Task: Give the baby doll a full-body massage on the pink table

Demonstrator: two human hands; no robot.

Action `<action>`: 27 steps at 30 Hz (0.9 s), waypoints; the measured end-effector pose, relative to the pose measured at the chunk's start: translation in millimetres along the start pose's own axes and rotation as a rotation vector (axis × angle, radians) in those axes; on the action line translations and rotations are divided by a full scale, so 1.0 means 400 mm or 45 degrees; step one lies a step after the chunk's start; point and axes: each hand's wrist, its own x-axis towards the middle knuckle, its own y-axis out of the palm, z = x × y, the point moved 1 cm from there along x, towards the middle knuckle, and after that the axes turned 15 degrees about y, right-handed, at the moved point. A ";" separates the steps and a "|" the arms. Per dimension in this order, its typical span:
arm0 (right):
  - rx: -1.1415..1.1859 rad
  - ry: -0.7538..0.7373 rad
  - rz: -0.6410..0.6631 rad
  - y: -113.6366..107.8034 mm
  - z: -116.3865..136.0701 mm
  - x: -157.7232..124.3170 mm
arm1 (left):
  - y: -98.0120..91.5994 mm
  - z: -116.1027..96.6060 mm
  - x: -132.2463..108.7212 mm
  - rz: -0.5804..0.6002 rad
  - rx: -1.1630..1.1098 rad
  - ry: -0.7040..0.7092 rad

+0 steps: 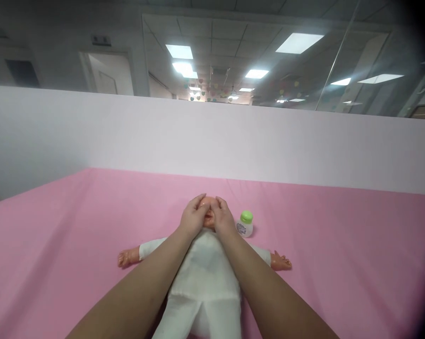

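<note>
on the pink sheet (325,235) before me, a doll (205,268) in white cloth lies face up, its head away from me and its legs running down between my forearms toward the bottom edge of my view. my left hand (194,217) and right hand (224,217) cup the doll's head (209,221) from either side — palms partly open, fingers loosely bent over the brow, thumbs laid across the face so that only a strip of it shows between them. neither hand lifts anything, and how hard they press i cannot tell. the doll's arms stretch out to both sides, the small bare hands resting on the sheet. just beside my right hand stands a small bottle (245,226) with a green cap (246,216) — upright, its label too small to read. beyond the sheet rises a plain white wall (212,136), with glass panes and lit ceiling panels (300,43) above it.
</note>
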 end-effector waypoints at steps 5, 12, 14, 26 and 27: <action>0.049 0.015 0.027 0.001 0.006 -0.007 | -0.008 -0.013 -0.003 -0.098 -0.310 -0.229; 0.185 0.022 0.015 0.011 -0.013 0.018 | -0.003 -0.014 0.004 -0.111 -0.332 -0.251; 0.239 0.019 0.035 0.015 -0.016 0.022 | -0.003 -0.013 0.004 -0.130 -0.358 -0.249; 0.382 0.005 0.271 0.006 -0.010 -0.001 | -0.029 0.010 -0.004 -0.199 -0.614 -0.337; 0.349 -0.002 0.270 0.006 -0.007 -0.003 | -0.028 0.006 -0.005 -0.184 -0.602 -0.322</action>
